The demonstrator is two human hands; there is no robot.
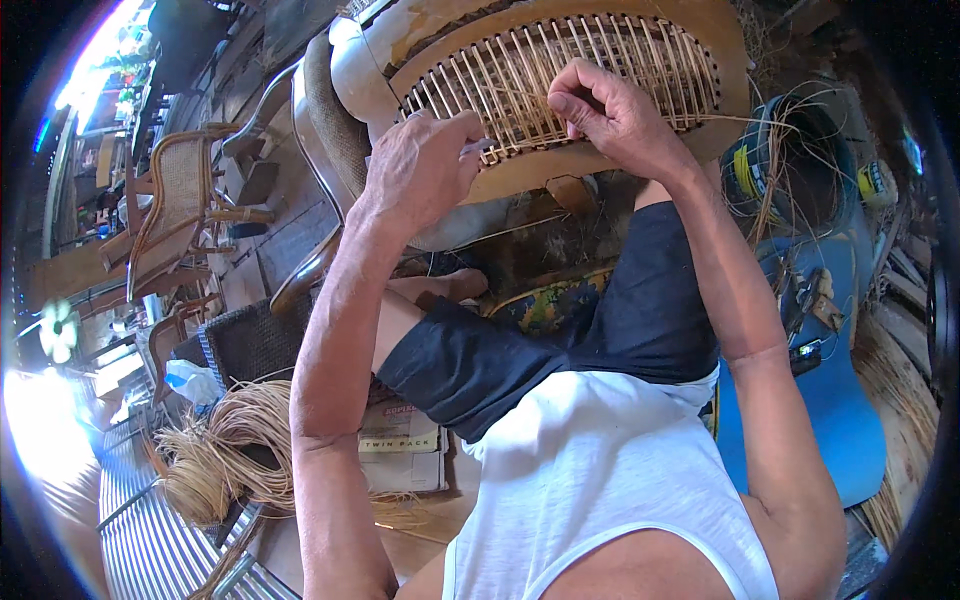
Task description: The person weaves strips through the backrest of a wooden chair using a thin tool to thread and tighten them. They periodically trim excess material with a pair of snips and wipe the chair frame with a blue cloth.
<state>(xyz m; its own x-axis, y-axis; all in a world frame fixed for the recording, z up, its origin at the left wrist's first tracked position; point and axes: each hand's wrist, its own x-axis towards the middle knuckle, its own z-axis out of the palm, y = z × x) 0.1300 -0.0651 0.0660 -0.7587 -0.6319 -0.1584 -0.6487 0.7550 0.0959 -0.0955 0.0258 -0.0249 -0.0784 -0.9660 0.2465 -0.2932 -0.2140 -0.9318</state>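
Note:
A wooden frame (735, 60) with an oval opening lies across the far side, in front of my knees. Rows of cane strands (520, 85) are strung over the opening, with more strands crossing beneath. My left hand (420, 165) rests at the left end of the opening, fingers curled. A small pale tip shows by its thumb, too little to name. Over the near rim of the cane, right of the middle, my right hand (615, 115) is closed in a pinch. Whatever its fingertips hold is hidden.
At right, a dark bucket (800, 165) holds loose cane strands beside a blue plastic sheet (860, 420). A coil of cane (245, 440) lies at lower left near a dark woven basket (265, 345). Farther left stands a cane-backed chair (180, 185).

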